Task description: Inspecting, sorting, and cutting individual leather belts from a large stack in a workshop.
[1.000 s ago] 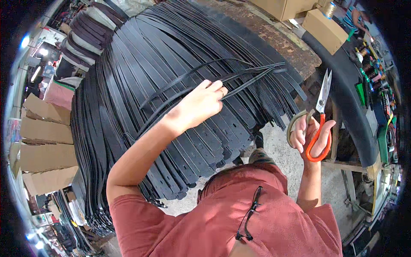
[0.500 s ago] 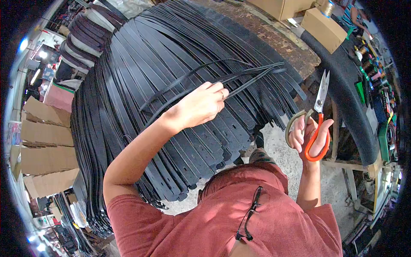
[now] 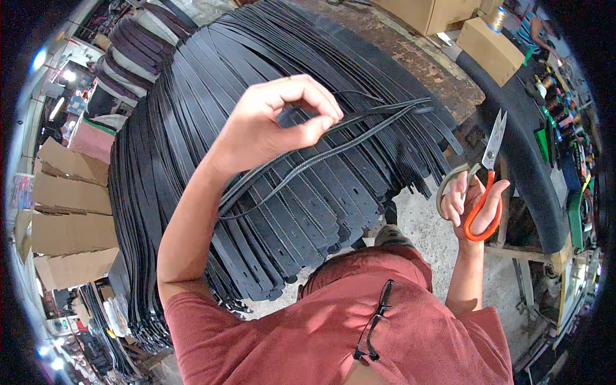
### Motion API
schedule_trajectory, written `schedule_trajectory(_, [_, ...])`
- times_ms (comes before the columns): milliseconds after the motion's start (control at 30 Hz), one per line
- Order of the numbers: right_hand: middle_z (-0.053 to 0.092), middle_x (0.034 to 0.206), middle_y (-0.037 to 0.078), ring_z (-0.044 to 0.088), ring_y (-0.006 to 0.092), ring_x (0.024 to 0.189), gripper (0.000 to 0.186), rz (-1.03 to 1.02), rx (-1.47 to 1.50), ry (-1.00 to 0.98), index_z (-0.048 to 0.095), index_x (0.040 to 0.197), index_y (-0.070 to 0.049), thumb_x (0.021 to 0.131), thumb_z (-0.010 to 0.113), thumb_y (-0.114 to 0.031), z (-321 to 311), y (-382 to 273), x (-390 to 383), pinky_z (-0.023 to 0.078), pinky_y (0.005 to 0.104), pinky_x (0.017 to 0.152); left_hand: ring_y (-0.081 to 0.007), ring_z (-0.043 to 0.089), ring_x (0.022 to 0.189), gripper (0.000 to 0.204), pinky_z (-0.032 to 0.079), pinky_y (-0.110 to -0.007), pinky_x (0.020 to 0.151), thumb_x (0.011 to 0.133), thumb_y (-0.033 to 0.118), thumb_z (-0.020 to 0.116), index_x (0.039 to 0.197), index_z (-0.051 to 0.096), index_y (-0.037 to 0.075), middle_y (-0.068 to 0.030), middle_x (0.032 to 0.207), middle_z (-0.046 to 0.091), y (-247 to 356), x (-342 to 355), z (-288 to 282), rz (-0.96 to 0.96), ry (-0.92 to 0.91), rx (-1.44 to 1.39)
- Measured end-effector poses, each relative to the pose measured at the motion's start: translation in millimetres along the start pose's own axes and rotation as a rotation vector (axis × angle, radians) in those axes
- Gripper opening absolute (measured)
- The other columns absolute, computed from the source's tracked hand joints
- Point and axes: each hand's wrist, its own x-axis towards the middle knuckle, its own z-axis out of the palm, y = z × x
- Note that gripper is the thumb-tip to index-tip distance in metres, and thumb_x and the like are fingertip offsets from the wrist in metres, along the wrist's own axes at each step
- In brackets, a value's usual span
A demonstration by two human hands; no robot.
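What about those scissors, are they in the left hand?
No, the right hand holds the scissors by their handles.

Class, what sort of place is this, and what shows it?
Probably a strap or belt workshop: many black straps, some stitched, lie spread out in layers; the right hand holds scissors; and a thread spool stands on a cardboard box.
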Motion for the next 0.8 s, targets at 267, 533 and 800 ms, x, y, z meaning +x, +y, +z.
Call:
schedule_trajectory(267, [0.037,0.049,-0.001,0.032,0.0104,0.032,0.076,-0.059,-0.032,0.009,0.044,0.078,-0.008,0.079,0.021,-0.08,4,-8,1,0.028,0.0236,0.036,-0.0133,0.061,0.078,0.008,0.048,-0.023,0.072,0.084,-0.005,0.055,0.091,0.059,-0.002,-0.0096,0.084,0.063,42,12,4,-0.161,0.225,-0.316])
schedule_trajectory(533, [0.034,0.048,-0.001,0.03,0.0106,0.032,0.077,-0.128,-0.029,0.092,0.043,0.076,-0.007,0.08,0.02,-0.08,-11,-15,0,0.026,0.0239,0.036,-0.01,0.06,0.067,0.006,0.048,-0.025,0.06,0.077,0.006,0.065,0.083,0.063,0.004,-0.005,0.074,0.061,25,13,113,-0.107,-0.108,-0.092])
schedule_trajectory(800, [0.034,0.049,-0.001,0.03,0.0102,0.033,0.075,-0.183,-0.04,0.151,0.044,0.078,-0.007,0.081,0.02,-0.078,-24,-17,-12,0.027,0.0242,0.037,-0.0312,0.052,0.105,0.036,0.043,-0.039,0.091,0.076,-0.002,0.052,0.112,0.053,0.001,-0.0158,0.108,0.056,-9,-8,179,0.163,-0.457,0.195])
